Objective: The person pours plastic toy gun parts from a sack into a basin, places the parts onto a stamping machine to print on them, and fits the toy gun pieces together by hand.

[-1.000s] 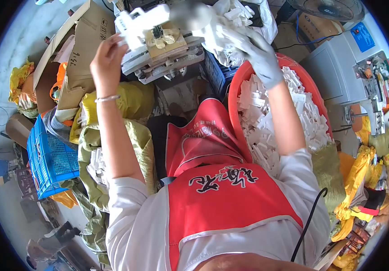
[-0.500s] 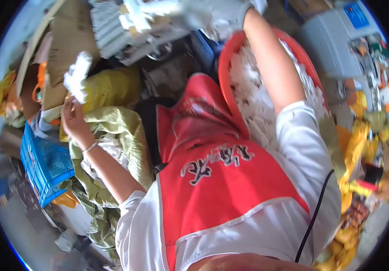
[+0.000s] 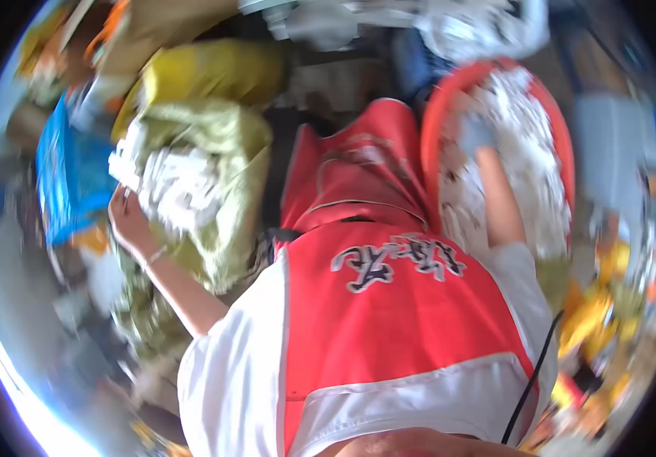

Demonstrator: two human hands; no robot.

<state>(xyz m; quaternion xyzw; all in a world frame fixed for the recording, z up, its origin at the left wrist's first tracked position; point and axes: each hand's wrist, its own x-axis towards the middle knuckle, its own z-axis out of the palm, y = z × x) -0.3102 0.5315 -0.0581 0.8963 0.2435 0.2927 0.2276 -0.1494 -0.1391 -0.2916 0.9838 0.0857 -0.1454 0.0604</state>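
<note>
My left hand (image 3: 128, 221) is closed on the lower end of a white, jagged plastic-looking piece (image 3: 127, 156); its exact kind is blurred. It is at the left edge of an open olive woven sack (image 3: 248, 164), which holds many white pieces (image 3: 181, 190). On the other side, my right hand (image 3: 478, 135), in a grey glove, reaches into a red oval tub (image 3: 561, 122) filled with thin white pieces (image 3: 522, 152). Motion smears the gloved fingers, so I cannot make out whether they grip anything.
A blue plastic basket (image 3: 76, 175) stands left of the sack, and a yellow sack (image 3: 213, 70) lies behind it. Grey machinery (image 3: 328, 27) and a clear bag with white contents (image 3: 484, 30) are at the top. Yellow bags and clutter (image 3: 590, 320) lie at the right.
My right hand has come down from the machine at the top into the red tub. My left hand with the white piece is now beside the sack opening. The view has shifted.
</note>
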